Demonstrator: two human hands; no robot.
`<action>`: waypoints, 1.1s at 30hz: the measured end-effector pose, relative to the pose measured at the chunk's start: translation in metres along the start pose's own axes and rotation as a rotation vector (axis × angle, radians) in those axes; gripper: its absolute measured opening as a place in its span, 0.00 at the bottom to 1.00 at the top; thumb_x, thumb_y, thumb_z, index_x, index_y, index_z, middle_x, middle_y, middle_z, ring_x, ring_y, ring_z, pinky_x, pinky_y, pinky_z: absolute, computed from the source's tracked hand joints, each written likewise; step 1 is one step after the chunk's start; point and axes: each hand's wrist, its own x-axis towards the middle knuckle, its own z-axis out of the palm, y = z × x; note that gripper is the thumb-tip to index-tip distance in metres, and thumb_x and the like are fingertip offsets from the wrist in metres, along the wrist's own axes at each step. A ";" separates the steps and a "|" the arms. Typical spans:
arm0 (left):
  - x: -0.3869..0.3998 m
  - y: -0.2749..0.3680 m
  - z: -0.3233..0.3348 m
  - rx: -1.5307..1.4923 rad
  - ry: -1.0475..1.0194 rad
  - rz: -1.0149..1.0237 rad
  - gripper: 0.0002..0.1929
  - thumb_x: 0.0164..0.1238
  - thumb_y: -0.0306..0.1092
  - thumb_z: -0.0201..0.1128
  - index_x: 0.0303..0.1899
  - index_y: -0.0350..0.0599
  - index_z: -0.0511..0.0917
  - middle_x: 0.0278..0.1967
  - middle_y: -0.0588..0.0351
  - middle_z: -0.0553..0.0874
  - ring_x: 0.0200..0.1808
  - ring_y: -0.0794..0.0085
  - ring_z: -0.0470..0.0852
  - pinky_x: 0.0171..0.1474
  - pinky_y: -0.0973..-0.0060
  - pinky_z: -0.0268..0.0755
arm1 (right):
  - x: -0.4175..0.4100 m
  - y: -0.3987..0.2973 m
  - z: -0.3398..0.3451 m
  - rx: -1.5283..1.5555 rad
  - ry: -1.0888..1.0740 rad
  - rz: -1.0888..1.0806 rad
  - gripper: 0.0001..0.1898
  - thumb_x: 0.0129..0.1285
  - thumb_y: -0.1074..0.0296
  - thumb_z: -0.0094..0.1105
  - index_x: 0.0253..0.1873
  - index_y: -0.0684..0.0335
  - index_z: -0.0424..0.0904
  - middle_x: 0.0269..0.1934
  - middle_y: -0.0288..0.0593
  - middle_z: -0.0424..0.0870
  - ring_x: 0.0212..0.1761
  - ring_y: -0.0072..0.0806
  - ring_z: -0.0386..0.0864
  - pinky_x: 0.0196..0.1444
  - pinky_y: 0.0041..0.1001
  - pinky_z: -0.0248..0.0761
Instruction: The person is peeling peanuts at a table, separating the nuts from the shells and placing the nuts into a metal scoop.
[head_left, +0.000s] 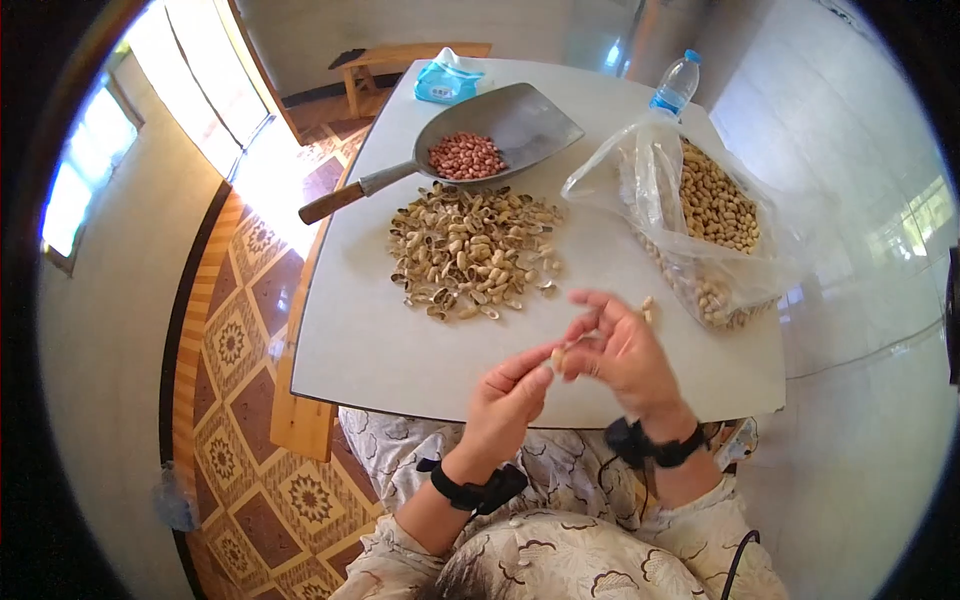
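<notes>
Above the table's front edge, my left hand (510, 401) pinches a peanut (558, 358) between thumb and fingertips. My right hand (626, 349) meets it from the right, its thumb close to the peanut and its other fingers spread and a little blurred; whether it grips the peanut too is unclear. Beyond my hands lies a heap of peanut shells (472, 251). Red-skinned peanut kernels (466, 156) sit in a metal scoop (529, 120) with a wooden handle. To the right, a clear plastic bag (652, 195) stands open, full of unshelled peanuts (716, 202).
A few loose peanuts (647, 306) lie beside my right hand. At the table's (360, 337) far side are a blue tissue pack (448, 79) and a plastic water bottle (677, 84). One wooden bench (300, 412) runs along the left side; another wooden bench (420, 52) stands by the far wall.
</notes>
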 end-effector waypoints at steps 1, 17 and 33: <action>0.000 -0.001 0.001 0.065 -0.020 0.003 0.15 0.70 0.33 0.53 0.53 0.38 0.75 0.27 0.65 0.74 0.19 0.89 0.61 0.19 0.91 0.51 | -0.004 0.008 0.004 0.144 -0.080 0.039 0.33 0.54 0.74 0.67 0.62 0.69 0.57 0.36 0.40 0.75 0.35 0.22 0.77 0.37 0.21 0.74; -0.007 -0.016 0.005 -0.072 0.110 0.116 0.09 0.68 0.29 0.55 0.43 0.36 0.80 0.31 0.59 0.80 0.27 0.80 0.74 0.30 0.84 0.66 | -0.029 0.040 0.029 -0.184 -0.002 -0.062 0.20 0.68 0.64 0.49 0.61 0.64 0.63 0.36 0.38 0.77 0.34 0.19 0.75 0.36 0.19 0.71; -0.015 -0.018 0.005 -0.144 0.093 0.045 0.09 0.71 0.32 0.52 0.39 0.38 0.79 0.32 0.62 0.80 0.30 0.84 0.76 0.33 0.86 0.71 | -0.038 0.043 0.045 -0.491 0.211 -0.405 0.16 0.63 0.76 0.47 0.55 0.64 0.73 0.28 0.45 0.80 0.22 0.22 0.77 0.26 0.22 0.70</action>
